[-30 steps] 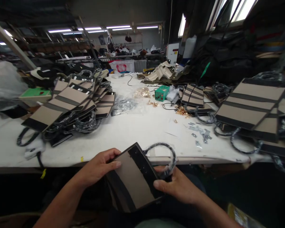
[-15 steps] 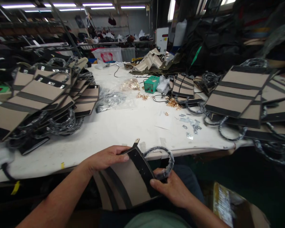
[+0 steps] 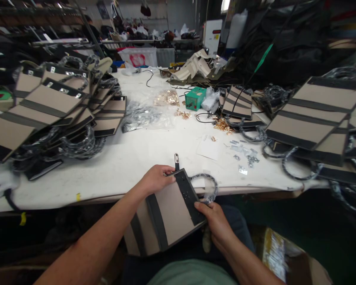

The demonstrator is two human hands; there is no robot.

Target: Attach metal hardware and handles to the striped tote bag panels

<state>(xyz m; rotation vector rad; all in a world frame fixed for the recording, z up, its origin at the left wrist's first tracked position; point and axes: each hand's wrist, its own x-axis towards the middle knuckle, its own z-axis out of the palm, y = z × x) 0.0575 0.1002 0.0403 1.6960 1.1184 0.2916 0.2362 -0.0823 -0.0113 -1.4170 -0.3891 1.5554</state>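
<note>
Between my hands is a beige bag panel [image 3: 176, 211] with dark bands, tilted at the table's front edge above my lap. My left hand [image 3: 158, 180] grips its upper left corner, thumb on the face. My right hand [image 3: 215, 219] pinches the lower right corner, thumb over the dark top band. A plastic-wrapped ring handle [image 3: 215, 184] sticks out beyond that band. Past my left fingers juts a short dark strap with a metal fitting [image 3: 177, 159]. The panel's underside and most of my fingers beneath it are hidden.
Stacked striped panels lie at left [image 3: 52, 107] and right [image 3: 308, 113]. A green box with a knob [image 3: 195, 98] stands mid-table near gold-coloured metal pieces [image 3: 223, 125], small silver plates [image 3: 250, 158] and clear plastic bags [image 3: 142, 114]. A taped carton [image 3: 274, 253] is below right.
The panel has risen slightly and lies flatter and straighter. My left hand has moved up and right along with it. The strap's metal fitting now faces me; the whole view has shifted.
</note>
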